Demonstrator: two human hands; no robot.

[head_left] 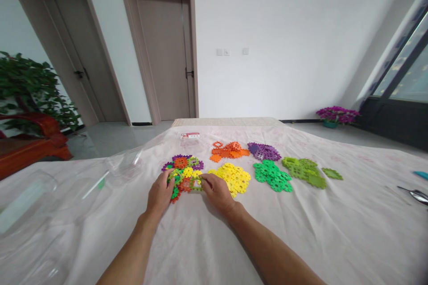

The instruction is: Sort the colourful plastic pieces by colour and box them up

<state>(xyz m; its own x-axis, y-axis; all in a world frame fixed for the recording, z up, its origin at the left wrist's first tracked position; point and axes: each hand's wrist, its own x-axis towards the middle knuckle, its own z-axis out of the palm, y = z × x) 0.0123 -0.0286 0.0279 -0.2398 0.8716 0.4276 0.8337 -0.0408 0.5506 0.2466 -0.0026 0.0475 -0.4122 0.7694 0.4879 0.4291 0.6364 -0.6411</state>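
A mixed pile of flat plastic interlocking pieces (181, 162) lies on the cloth in orange, purple, yellow and green. My left hand (161, 192) is at the left edge of this pile, its fingers curled and partly hidden against the pieces. At the right edge, my right hand (217, 191) has thumb and forefinger pinched at a light green square piece (197, 184). Just beyond that hand lies a heap of yellow flower-shaped pieces (234, 178).
Sorted heaps of orange pieces (230, 150), purple pieces (267, 152), green pieces (272, 176) and light green pieces (306, 171) spread rightward. Clear plastic containers (83, 187) stand left. A labelled clear lid (190, 136) lies behind; a spoon-like metal object (417, 195) is far right.
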